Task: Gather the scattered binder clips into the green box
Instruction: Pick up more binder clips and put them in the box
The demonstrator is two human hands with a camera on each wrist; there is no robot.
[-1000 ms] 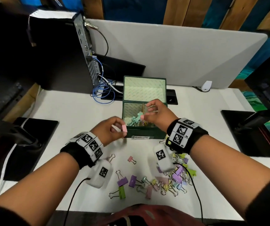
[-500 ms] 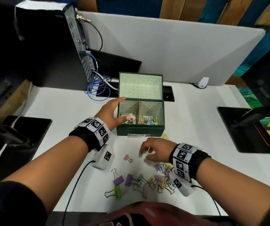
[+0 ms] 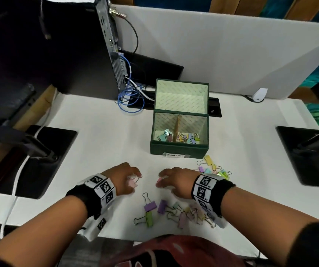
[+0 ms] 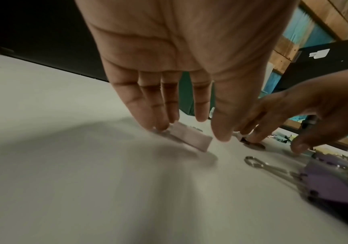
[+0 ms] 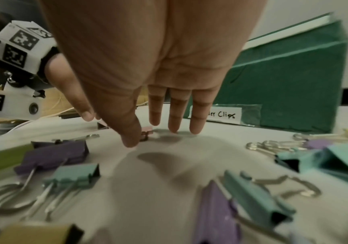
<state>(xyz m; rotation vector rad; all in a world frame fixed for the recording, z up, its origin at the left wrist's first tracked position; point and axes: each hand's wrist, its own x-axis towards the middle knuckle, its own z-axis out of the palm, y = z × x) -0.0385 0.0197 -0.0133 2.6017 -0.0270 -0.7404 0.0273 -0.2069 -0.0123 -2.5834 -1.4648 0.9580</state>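
Note:
The green box (image 3: 178, 149) stands open at mid-table, its label facing me, with several pastel binder clips (image 3: 183, 136) in its two compartments. My left hand (image 3: 133, 180) is down on the table in front of it, fingertips and thumb pinching a pale pink clip (image 4: 189, 140) by its ends. Just to the right, my right hand (image 3: 160, 180) pinches a small pink clip (image 5: 147, 132) between thumb and index finger. Scattered clips (image 3: 183, 212) lie near the front edge, and more clips (image 3: 214, 168) lie right of the box front.
A black computer tower (image 3: 68, 45) with blue cables (image 3: 129, 97) stands back left, and a white partition (image 3: 232, 54) closes off the back. Black monitor bases sit at the left (image 3: 45, 157) and right (image 3: 309, 157). A purple clip (image 4: 331, 186) lies beside my left hand.
My left hand has come back from the box down to the table onto a pink clip. My right hand moved slightly left on the table and took a small pink clip.

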